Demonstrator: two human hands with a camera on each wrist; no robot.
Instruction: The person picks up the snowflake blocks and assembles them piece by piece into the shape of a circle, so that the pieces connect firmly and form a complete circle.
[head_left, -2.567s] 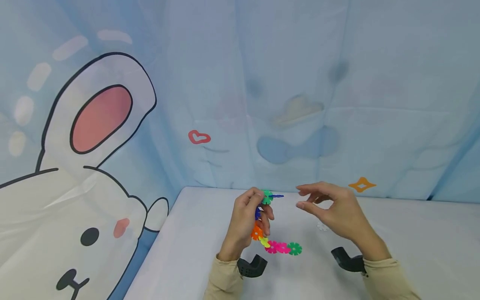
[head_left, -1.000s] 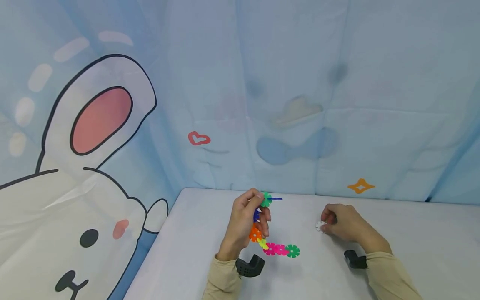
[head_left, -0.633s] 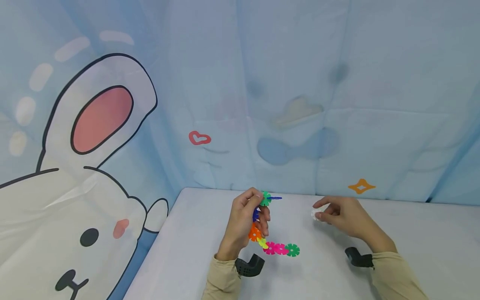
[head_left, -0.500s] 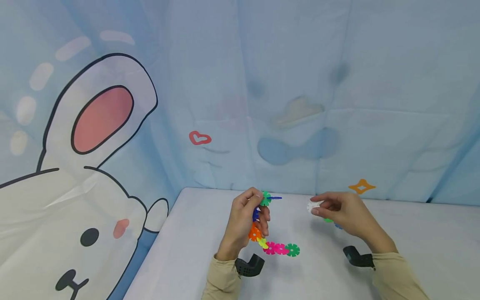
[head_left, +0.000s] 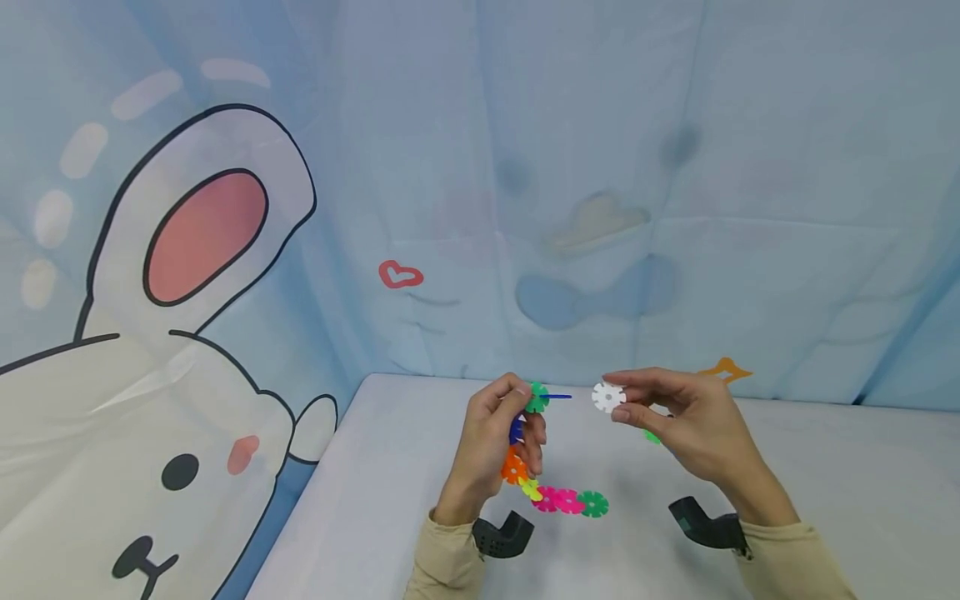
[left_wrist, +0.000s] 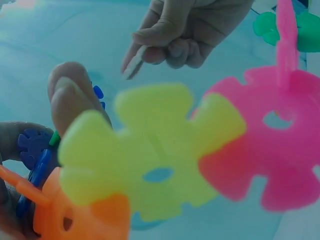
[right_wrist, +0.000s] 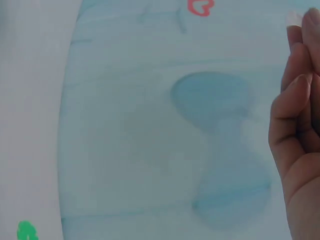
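From my end, everything hinges on the gap between the white, notched, flower-shaped plastic disc (head_left: 606, 398) and the thin dark-blue plastic disc (head_left: 558, 397). The white one is just to the right of the blue one and almost level with it in the head view, near but not touching. I see the blue disc edge-on, its line running left to right towards the white, which turns its flat face to me, so the two planes look crossed. The right hand (head_left: 697, 425) pinches the white disc by its right side, thumb below and fingers above. The left hand (head_left: 483, 442) pinches the green notched plastic disc (head_left: 537, 398) that carries the blue one, and the colourful disc chain (head_left: 570, 502) hangs below it over the white worktop (head_left: 375, 500).

I can't tell whether both discs sit at the same depth. The left palm hides part of the chain, and in the left wrist view a blurred yellow disc (left_wrist: 150, 135) fills the foreground. My right wrist view cuts the white disc to a pale sliver. A bright-green piece (head_left: 652, 437) is mostly covered by the right hand.
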